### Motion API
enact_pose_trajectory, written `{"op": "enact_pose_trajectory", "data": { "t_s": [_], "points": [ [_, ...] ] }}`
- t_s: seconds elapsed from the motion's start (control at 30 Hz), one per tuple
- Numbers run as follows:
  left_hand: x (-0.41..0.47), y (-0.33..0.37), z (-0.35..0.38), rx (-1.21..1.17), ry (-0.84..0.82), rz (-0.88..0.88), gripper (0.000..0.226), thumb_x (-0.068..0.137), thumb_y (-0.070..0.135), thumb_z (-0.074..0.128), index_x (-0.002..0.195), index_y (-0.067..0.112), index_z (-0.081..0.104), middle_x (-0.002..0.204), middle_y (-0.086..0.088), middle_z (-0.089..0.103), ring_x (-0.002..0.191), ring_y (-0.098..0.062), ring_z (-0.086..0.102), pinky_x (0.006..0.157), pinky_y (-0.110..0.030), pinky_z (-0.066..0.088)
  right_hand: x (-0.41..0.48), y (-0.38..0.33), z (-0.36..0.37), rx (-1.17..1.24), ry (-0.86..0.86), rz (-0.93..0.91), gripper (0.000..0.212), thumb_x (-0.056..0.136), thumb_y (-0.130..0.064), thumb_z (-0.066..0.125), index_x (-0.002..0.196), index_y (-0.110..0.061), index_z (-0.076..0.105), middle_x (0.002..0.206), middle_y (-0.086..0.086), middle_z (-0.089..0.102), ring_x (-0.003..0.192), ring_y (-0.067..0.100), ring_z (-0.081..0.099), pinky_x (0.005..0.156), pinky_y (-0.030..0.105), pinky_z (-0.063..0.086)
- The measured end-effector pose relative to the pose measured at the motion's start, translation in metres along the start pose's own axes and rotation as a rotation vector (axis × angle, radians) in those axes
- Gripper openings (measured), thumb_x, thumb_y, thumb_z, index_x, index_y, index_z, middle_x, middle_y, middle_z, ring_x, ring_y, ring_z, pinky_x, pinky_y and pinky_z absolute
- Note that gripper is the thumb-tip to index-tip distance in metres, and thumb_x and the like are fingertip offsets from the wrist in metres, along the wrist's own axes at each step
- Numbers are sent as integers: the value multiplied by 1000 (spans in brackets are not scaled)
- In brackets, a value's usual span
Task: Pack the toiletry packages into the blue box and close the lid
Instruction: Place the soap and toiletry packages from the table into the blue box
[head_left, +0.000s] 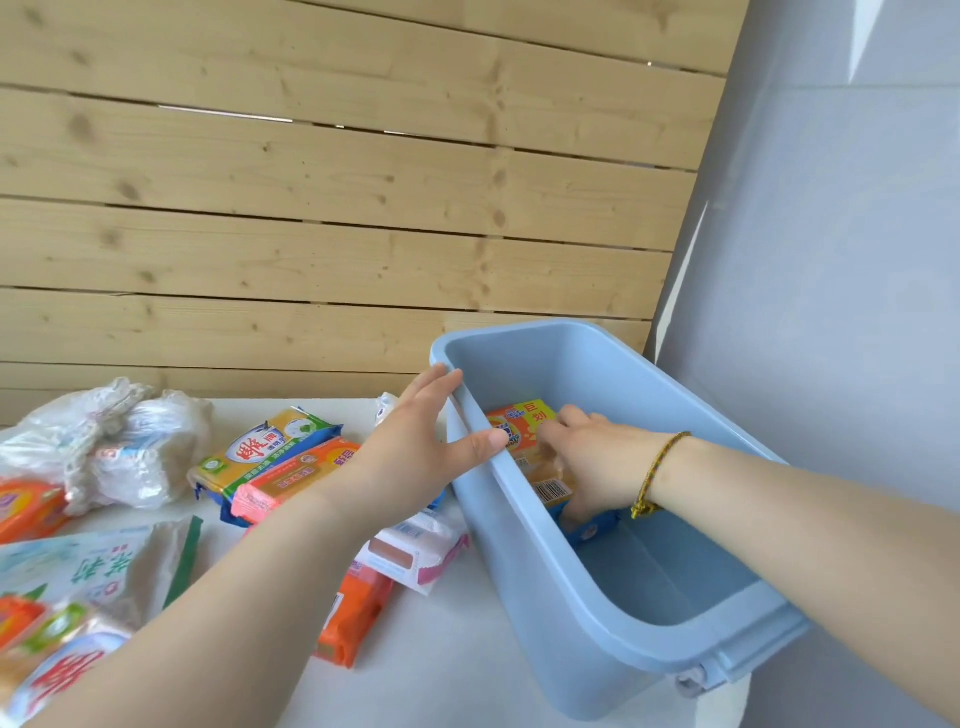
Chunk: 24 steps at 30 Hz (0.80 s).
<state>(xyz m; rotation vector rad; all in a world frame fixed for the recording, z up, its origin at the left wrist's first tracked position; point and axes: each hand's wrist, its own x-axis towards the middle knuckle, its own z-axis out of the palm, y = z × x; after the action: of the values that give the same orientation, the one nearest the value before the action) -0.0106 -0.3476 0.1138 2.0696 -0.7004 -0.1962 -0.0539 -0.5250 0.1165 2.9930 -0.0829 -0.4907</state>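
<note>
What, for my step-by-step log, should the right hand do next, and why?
Probably release the orange package and withdraw: the right hand holds it low inside the blue box, and more packages wait on the table.

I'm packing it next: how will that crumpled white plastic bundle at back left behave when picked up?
The plastic bundle looks wrinkled and slumped, so it will probably flop and squash. Its glossy film may slip. It lies low on the table, so rolling seems unlikely.
</note>
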Motion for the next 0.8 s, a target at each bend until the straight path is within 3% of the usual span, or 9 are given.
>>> {"op": "enact_pose_trajectory", "data": {
  "t_s": [0.1,0.27,0.43,0.53,0.63,0.73,0.8],
  "points": [
    [1,-1,1,-24,-5,-3,74,78,41,58,139,25,20,153,13,9,138,-7,15,95,-16,16,-4,11,-3,113,-71,108,87,70,-27,74,138,-19,21,130,9,34,100,26,55,73,27,44],
    [-1,-2,3,-67,9,-15,74,79,40,58,140,26,19,153,14,7,139,-6,13,94,-15,14,0,6,0,33,-55,54,75,75,-22,71,134,-13,25,127,14,43,108,30,56,84,32,48],
    [-1,-2,2,-62,2,-11,73,79,40,58,140,25,19,153,12,7,139,-8,12,100,-19,16,3,4,0,14,-82,56,73,75,-27,71,131,-12,27,124,14,43,105,31,58,77,31,46],
    [-2,-2,3,-55,6,-36,72,80,41,57,140,26,19,154,11,8,140,-11,12,108,-26,16,4,9,-1,90,-111,78,82,71,-32,73,136,-18,23,127,9,41,109,27,54,84,31,46],
    [-6,0,6,-142,21,-86,69,82,40,56,139,28,20,152,4,18,139,-14,16,108,-27,19,1,18,-1,242,-129,96,85,70,-31,72,140,-23,24,131,5,43,115,22,50,97,32,45],
    [-22,-3,2,-167,51,-103,59,85,35,53,137,28,26,143,0,35,132,-14,30,90,-15,27,-8,17,-8,319,-94,87,76,77,-31,68,140,-21,28,135,4,43,107,17,50,90,22,42],
    [-40,-9,-8,-222,116,-70,48,88,28,50,133,26,33,136,0,42,128,-10,35,86,-10,28,-12,12,-14,279,8,79,63,83,-28,63,138,-17,34,138,6,42,106,19,52,87,23,41]
  ]
}}
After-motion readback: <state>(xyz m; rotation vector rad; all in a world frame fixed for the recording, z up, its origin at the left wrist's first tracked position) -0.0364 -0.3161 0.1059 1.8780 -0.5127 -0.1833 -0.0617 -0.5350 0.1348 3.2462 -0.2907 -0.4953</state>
